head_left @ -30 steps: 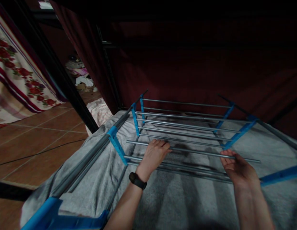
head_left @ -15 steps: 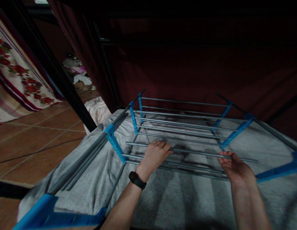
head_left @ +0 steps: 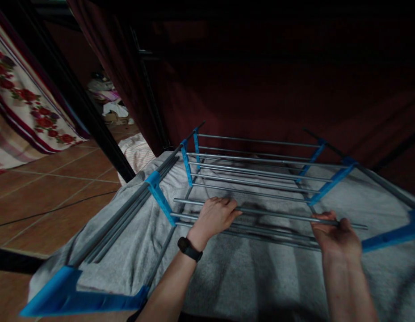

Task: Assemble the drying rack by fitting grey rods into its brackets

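1 loose rod [head_left: 274, 214] is in my grip, held crosswise above the grey blanket [head_left: 227, 277], and both its tips are free of any bracket. My left hand [head_left: 216, 216] covers it from above with the fingers curled over, while my right hand [head_left: 336, 235] has it from below, thumb and fingers closed near its right end.

Behind it, the rack looks well filled to me. 2 cross rods span the rearmost blue brackets, the left of which is the rear left bracket [head_left: 196, 145], and several more run between the next pair, from the middle left bracket [head_left: 186, 162] to the middle right bracket [head_left: 333, 184]. Nearer to me, the near left bracket [head_left: 162, 203] takes rods at its lower end only; their right ends pass behind my right hand, so I cannot tell whether they sit in the near right bracket [head_left: 393, 233].

What looks unfinished is the front. No cross rod shows at the upper part of that near left bracket, nor at the frontmost left bracket [head_left: 86, 297], whose partner is out of view. Spare rods [head_left: 120, 232] lie beside the left side rail [head_left: 110, 222]. I judge the frame standing, the cross rods partly in.
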Motion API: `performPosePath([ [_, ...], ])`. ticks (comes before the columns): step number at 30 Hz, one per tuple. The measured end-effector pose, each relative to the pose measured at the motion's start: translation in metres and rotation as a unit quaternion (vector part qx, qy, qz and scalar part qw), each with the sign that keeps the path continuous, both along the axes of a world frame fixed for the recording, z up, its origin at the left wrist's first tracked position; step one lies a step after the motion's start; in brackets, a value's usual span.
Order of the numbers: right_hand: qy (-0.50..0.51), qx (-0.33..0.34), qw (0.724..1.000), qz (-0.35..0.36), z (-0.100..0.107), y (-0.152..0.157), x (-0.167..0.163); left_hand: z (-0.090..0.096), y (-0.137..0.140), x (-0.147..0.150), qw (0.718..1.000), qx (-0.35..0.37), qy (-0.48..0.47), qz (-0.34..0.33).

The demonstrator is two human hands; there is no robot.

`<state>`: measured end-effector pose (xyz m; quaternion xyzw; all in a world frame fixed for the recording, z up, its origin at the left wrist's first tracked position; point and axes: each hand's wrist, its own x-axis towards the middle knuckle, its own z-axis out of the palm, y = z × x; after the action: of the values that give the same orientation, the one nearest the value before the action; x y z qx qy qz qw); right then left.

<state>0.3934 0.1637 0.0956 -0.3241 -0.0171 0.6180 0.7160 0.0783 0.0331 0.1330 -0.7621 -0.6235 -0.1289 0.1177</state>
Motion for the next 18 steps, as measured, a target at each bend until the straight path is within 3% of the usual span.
performPosePath([
  [4, 0.057, 0.003, 0.998, -0.002, -0.001, 0.0, 0.001, 0.003, -0.002, 0.003, 1.0, -0.01, 0.005, 0.006],
  [11, 0.057, 0.038, 0.997, -0.026, 0.004, -0.004, -0.008, 0.005, -0.004, 0.004, 1.0, -0.013, 0.006, 0.015],
  [18, 0.051, 0.013, 0.999, -0.009, 0.009, -0.005, -0.013, 0.002, -0.002, -0.002, 1.0, -0.011, -0.008, 0.008],
])
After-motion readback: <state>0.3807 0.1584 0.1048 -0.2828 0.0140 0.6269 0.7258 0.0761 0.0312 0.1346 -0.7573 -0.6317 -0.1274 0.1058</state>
